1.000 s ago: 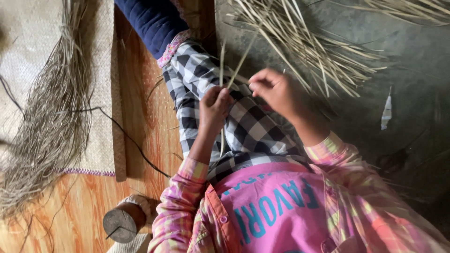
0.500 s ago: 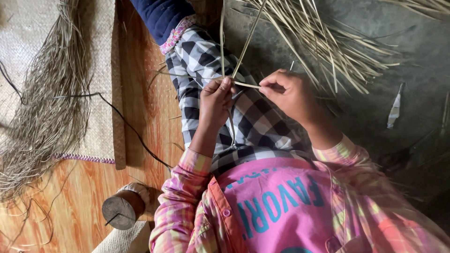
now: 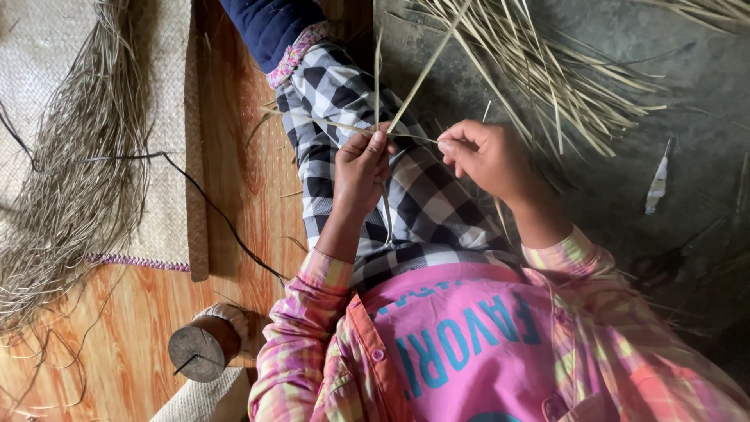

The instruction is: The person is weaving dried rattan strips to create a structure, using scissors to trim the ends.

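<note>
Both hands drew slightly apart | left hand [image 3: 361,173] pinched straw strips [image 3: 406,98] | right hand [image 3: 488,156] pinched thin strand [image 3: 414,138], frame centre

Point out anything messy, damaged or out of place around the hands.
Nothing looks damaged. The left hand and right hand pinch thin straw strips; loose straw lies scattered on the grey floor, beside a small pale scrap.

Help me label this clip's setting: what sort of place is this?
Probably a home weaving spot on the floor: dried straw strips heaped beside the person, a fibre bundle on a woven mat, wood-patterned flooring.
</note>
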